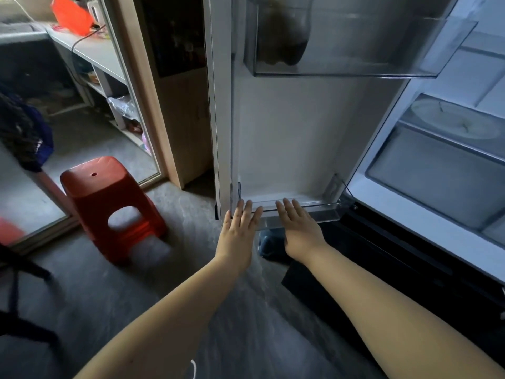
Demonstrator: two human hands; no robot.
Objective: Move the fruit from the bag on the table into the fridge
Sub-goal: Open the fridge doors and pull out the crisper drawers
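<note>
The fridge door (289, 138) stands open in front of me, its white inner side facing me. My left hand (240, 228) and my right hand (299, 228) lie flat with straight fingers against the clear lower door shelf (325, 210); both hold nothing. The upper door bin (355, 64) holds a dark bottle (287, 31). To the right the fridge interior (442, 170) shows glass shelves and a clear drawer, with pale round fruit (453, 121) on a shelf. An orange bag (72, 13) lies on the counter far left, seen in a mirror.
A red plastic stool (109, 203) stands on the grey floor left of the door. A tall mirror (82, 91) leans beside a wooden cabinet (180, 105). Below the fridge compartment a dark lower section (410, 269) juts out. A blue slipper (269, 246) shows under my hands.
</note>
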